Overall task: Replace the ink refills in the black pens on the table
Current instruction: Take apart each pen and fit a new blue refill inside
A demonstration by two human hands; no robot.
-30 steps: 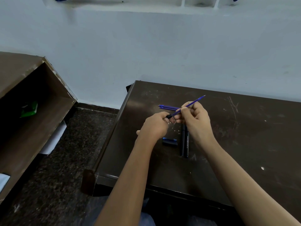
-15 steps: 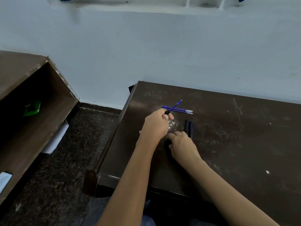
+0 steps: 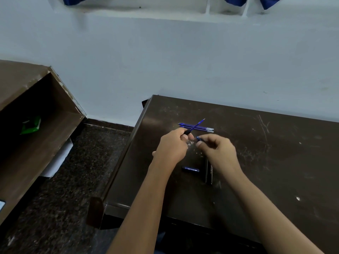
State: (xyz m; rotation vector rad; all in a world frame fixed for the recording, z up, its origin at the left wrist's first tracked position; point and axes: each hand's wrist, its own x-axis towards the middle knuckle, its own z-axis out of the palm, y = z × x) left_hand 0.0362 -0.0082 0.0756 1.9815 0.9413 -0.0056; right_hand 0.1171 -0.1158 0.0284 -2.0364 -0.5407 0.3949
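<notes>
Head: refill point(image 3: 196, 125) in left hand point(image 3: 172, 146)

Left hand point(image 3: 172, 145) grips a pen point(image 3: 190, 129) with refill protruding; right hand point(image 3: 218, 150) pinches a blue piece point(image 3: 198, 138).

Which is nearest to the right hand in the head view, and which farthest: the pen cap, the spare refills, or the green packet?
From the right hand:
1. Pen cap, just toward the person, on the table.
2. Spare refills, beyond the hands; close to the cap's distance.
3. Green packet, far left, in the shelf.
</notes>
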